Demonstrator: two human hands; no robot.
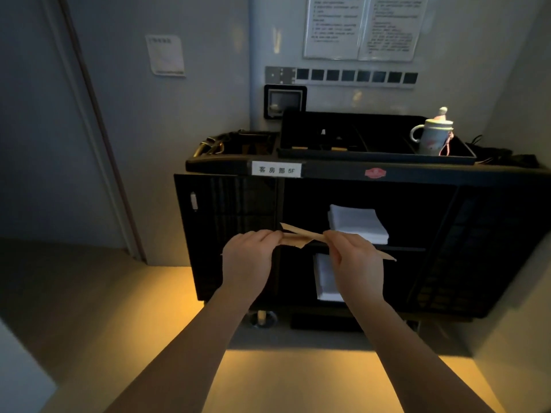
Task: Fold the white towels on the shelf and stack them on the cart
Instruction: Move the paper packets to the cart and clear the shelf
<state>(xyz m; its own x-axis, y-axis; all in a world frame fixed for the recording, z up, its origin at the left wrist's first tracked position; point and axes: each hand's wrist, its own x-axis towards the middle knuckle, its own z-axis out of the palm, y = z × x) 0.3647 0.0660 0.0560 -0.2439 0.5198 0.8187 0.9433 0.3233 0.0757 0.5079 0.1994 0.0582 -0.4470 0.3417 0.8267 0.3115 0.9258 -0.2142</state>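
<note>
A black housekeeping cart (328,169) stands against the wall in front of me. On its upper inner shelf lies a stack of folded white towels (356,223). More white linen (325,278) sits on the shelf below, partly hidden by my right arm. Both hands are raised in front of the open cart. My left hand (249,257) and my right hand (354,257) each pinch an end of a thin tan piece of paper or wrapper (301,236), stretched between them and torn in the middle.
A lidded white mug (432,138) stands in the black tray (298,131) on the cart top. A label (275,169) is stuck to the cart's front rim. Notices (360,25) hang on the wall. A door (44,129) is at left; the carpet (89,293) lies below.
</note>
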